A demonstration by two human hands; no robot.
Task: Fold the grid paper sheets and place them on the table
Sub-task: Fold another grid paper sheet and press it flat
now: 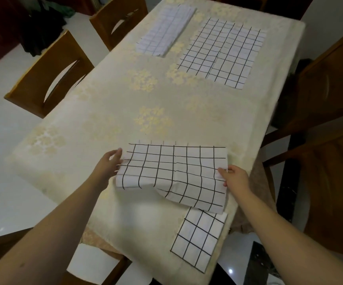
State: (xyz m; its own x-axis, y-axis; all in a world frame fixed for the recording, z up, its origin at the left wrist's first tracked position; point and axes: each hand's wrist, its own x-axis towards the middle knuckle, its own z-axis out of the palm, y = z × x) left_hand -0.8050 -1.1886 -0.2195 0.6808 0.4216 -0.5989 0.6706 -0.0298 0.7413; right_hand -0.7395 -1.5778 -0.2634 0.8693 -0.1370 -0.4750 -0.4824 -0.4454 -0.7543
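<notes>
holding a grid sheet (172, 171) by its two short ends, the left hand (110, 163) curls its fingers round the left edge and the right hand (235, 175) pinches the right edge. the sheet lies near the front of the tabletop (109, 112), its far half flat, its near part billowing up and drooping over a smaller folded sheet (197, 239) that pokes out beneath it at the front edge. it looks thin, light and limp, sagging where unsupported and rippling along a centre crease, so it should fold with little force but will slide on the smooth cloth; taking it at the corners and keeping it taut seems the safest hold. white with bold black squares, it sits on a cream tablecloth with pale floral clusters. farther back lie a flat open sheet (222, 52) and a folded pile (166, 31) with finer lines. wooden chairs (49, 75) stand alongside.
</notes>
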